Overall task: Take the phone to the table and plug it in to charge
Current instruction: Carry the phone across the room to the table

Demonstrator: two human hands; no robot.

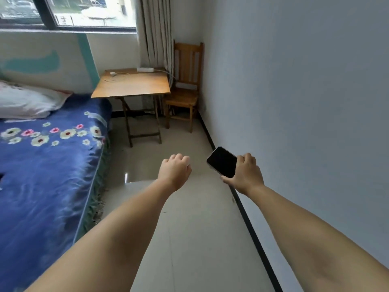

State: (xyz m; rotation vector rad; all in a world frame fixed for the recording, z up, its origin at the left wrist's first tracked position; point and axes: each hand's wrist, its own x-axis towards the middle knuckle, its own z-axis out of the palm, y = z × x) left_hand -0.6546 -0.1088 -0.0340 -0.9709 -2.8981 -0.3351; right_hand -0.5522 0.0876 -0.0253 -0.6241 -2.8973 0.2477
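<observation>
Phone carried in the right hand, well short of the table.

The left hand (175, 170) hangs loosely curled and empty; beside it the right hand (245, 172) grips the dark phone (223, 162) by its edges, screen up, above the floor; the wooden table (134, 85) stands far ahead.

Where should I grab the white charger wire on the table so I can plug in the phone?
Grab the charger wire at its loose end, coming from above, since it lies flat on the wooden table. Use the left hand; it looks empty, while the right hand holds the phone. The tip is too small to see from here.
</observation>
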